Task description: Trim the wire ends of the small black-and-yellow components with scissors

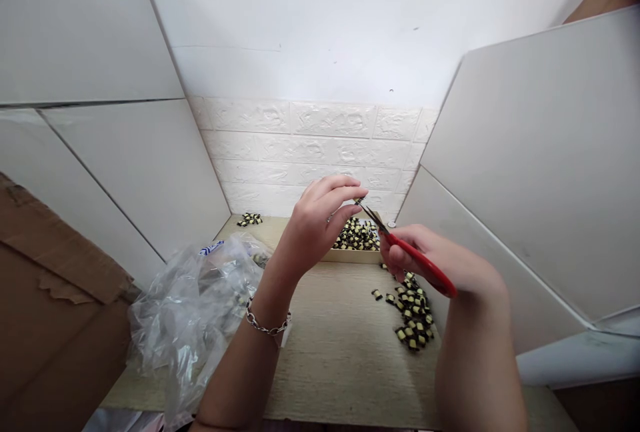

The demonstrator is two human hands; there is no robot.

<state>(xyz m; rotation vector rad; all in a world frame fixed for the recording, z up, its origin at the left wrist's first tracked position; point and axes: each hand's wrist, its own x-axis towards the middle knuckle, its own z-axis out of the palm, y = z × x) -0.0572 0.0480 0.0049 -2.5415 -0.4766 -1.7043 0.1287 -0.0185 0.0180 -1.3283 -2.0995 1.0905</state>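
L hand (327,215) raised, fingers pinched nearly closed on small piece (359,201); R hand (423,242), wrist bent, wrapped round red scissors (425,264), tips just beside piece. Bench (345,339) below fingers w/ box (350,256) of pcs; loose pile (414,312) under R fingers; plastic bag (193,312) to their L, brick-pattern wall (315,145) behind. Piece mostly hidden; bag contents unclear.
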